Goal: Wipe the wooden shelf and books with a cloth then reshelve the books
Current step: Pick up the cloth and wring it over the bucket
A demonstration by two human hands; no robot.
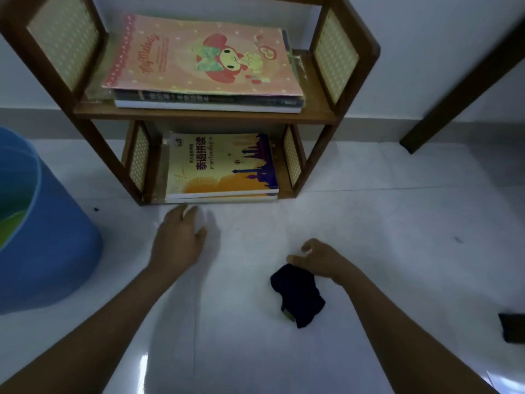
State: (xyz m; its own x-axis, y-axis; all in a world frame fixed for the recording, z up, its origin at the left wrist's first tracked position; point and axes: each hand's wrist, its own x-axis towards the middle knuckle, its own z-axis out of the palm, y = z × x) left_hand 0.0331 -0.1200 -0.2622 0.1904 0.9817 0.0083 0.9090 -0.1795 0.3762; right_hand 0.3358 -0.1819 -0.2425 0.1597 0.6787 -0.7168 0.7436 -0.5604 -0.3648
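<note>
Hands low over white tiled floor [369,223]: I see left hand [177,240] loose, empty, nr brown wooden shelf [204,116]; right hand [318,258] curled, touching dark crumpled cloth [298,294], grip unclear.

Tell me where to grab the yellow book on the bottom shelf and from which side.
Grip the yellow book by its front edge, coming straight in from the open front. It lies flat on other books, and the shelf side panels block both flanks.

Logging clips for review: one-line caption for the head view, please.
Left hand reaches toward the yellow book on the wooden shelf; right hand holds a dark cloth.
</note>
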